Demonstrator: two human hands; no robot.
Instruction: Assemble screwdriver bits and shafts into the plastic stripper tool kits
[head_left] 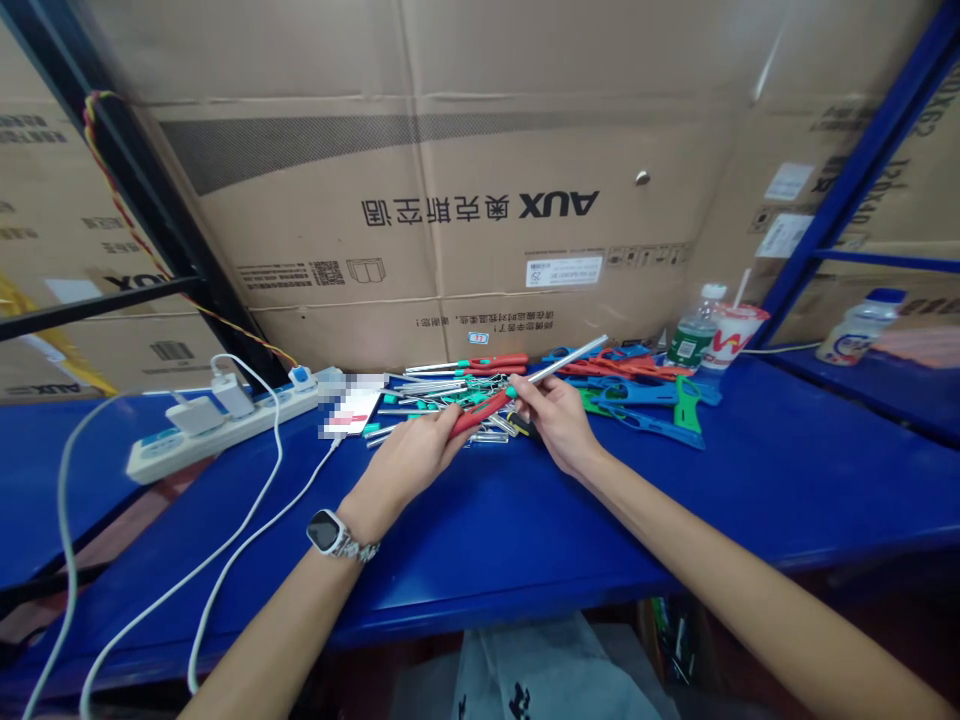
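Note:
My left hand (416, 455) is closed around the red handle of a long-necked lighter (484, 410). My right hand (559, 425) pinches the same lighter near its teal part, where the silver tube begins. That tube points up and to the right, above the table. Behind and below my hands lies a pile of silver tubes and wire pieces with teal parts (424, 390). A finished-looking red lighter (499, 361) rests at the back of the pile. To the right are blue plastic shells (637, 395), orange-red shells (637, 365) and a green shell (685, 403).
A large cardboard box (480, 150) stands behind the blue table (525, 530). At left are a power strip (232, 428), white cables (259, 490) and a partly blurred white item (356, 405). A bottle (694, 335), a straw cup (733, 337) and a blue-capped bottle (862, 328) stand at right.

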